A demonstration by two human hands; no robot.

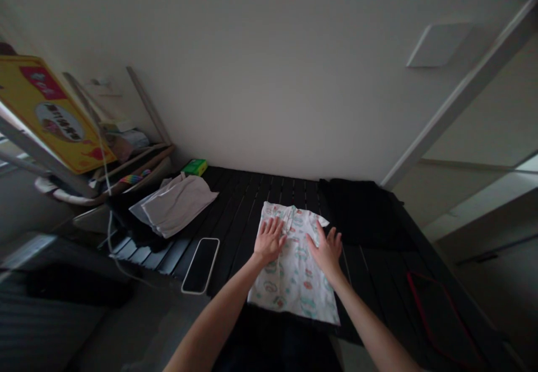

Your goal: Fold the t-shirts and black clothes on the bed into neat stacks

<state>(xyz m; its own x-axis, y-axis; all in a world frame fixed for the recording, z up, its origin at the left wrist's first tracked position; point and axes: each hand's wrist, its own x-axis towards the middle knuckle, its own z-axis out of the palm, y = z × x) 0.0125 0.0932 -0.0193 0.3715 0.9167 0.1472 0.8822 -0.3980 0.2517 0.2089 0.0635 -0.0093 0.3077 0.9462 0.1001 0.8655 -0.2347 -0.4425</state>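
A white garment [296, 282] with a green and orange print lies spread on the black slatted table [235, 204], its lower edge at the table's front. On its upper left part my left hand [269, 241] rests flat, fingers stretched out. My right hand [327, 250] is at its upper right side, fingers apart, the outer ones over the garment's edge. Neither hand grips anything. Whether the garment is folded I cannot tell.
Left of the garment lie a phone [200, 265] with a white rim and light grey folded cloth [180, 204]. A green box [194, 167] sits behind. Black folded cloth [363, 212] and a red-edged dark object [445, 319] lie right. The wall [269, 80] bounds the back.
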